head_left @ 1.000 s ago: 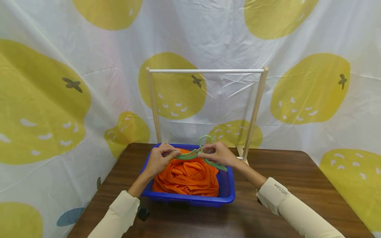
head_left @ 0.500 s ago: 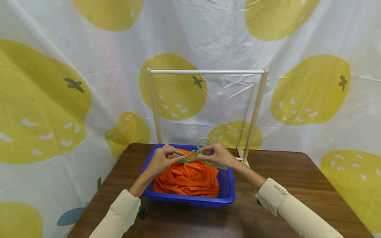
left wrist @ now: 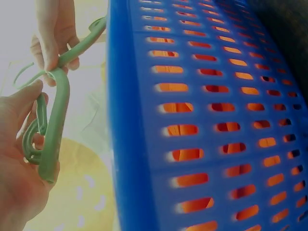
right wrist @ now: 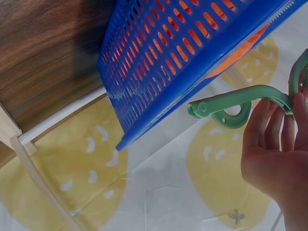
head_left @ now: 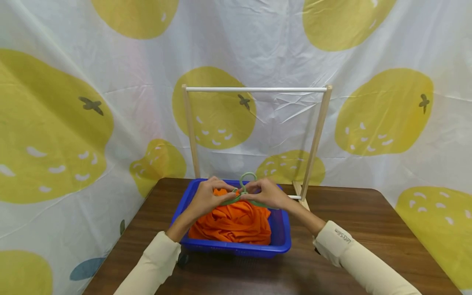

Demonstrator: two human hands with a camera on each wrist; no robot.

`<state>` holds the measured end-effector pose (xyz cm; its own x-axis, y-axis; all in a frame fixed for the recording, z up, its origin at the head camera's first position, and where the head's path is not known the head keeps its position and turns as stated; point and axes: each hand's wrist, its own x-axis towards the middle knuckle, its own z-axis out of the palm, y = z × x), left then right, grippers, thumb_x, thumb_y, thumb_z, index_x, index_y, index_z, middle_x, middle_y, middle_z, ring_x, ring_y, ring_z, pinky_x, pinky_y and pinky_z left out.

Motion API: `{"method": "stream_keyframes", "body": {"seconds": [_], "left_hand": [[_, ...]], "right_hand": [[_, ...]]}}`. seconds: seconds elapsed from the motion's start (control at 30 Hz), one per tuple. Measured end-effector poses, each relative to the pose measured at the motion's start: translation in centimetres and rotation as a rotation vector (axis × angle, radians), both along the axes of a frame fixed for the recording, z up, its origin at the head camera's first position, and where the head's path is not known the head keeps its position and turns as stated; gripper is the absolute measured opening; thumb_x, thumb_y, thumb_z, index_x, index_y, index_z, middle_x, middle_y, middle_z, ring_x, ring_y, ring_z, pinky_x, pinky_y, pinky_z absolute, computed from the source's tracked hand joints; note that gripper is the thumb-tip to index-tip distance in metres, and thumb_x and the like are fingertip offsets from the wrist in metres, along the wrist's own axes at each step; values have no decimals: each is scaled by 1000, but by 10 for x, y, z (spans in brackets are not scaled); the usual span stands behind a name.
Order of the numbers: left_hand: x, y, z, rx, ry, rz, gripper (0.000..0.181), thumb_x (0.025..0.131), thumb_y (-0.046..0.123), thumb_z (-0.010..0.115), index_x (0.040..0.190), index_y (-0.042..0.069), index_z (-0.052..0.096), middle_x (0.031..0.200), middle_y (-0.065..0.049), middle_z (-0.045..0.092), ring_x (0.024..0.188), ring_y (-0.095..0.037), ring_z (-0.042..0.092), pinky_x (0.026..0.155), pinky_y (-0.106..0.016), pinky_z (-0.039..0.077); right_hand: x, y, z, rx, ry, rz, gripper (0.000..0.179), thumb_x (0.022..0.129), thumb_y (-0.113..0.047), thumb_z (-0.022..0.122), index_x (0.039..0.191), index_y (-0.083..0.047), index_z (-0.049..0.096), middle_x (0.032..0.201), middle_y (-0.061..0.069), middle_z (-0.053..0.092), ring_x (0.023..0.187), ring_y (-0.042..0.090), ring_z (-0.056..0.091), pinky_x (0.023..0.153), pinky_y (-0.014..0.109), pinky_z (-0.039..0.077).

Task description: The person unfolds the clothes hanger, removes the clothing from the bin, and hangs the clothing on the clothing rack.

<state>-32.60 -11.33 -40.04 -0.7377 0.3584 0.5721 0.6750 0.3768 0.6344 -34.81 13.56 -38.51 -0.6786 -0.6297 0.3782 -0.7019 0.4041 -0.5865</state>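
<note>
A green clothes hanger (head_left: 248, 173) is held over the basket, its hook pointing up. My left hand (head_left: 209, 197) pinches one arm of it between thumb and fingers, close to the centre. Just beneath the hook, my right hand (head_left: 268, 194) grips the hanger's middle, and the two hands' fingertips nearly meet. In the left wrist view the hanger arm (left wrist: 57, 115) slants down along the left palm, with a smaller curved loop beside it. The other arm (right wrist: 236, 98) sticks out past the right fingers in the right wrist view, with a rounded notch underneath.
Below the hands a blue slotted plastic basket (head_left: 236, 247) holds a bundle of orange cloth (head_left: 232, 223). Behind it stands a wooden rack with a white top rail (head_left: 254, 89). Both rest on a dark wooden table (head_left: 354, 229), before a fruit-print curtain (head_left: 287, 49).
My left hand has slid rightward along the hanger arm toward the right hand. The hook has shifted slightly left and down. Basket and cloth stay put.
</note>
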Motion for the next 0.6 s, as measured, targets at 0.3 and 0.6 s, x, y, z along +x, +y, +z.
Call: {"method": "stream_keyframes", "body": {"seconds": [0.3,0.6], "left_hand": [[1,-13,14,110,77,52,15,87,15,86,100,10,84,88,-1,70,77,-25,55,70,-31,46],[3,-32,23,160,64,89,22,87,14,86,109,11,83,89,1,74,81,-29,57,72,-36,44]], "right_hand": [[0,6,-1,2,-18,-40,16,93,-21,81,105,-12,82,89,-3,79,80,9,73,70,27,58],[-3,11,-3,-37,-6,-58,13,92,-17,82,104,-12,82,89,0,79,75,23,76,59,27,57]]}}
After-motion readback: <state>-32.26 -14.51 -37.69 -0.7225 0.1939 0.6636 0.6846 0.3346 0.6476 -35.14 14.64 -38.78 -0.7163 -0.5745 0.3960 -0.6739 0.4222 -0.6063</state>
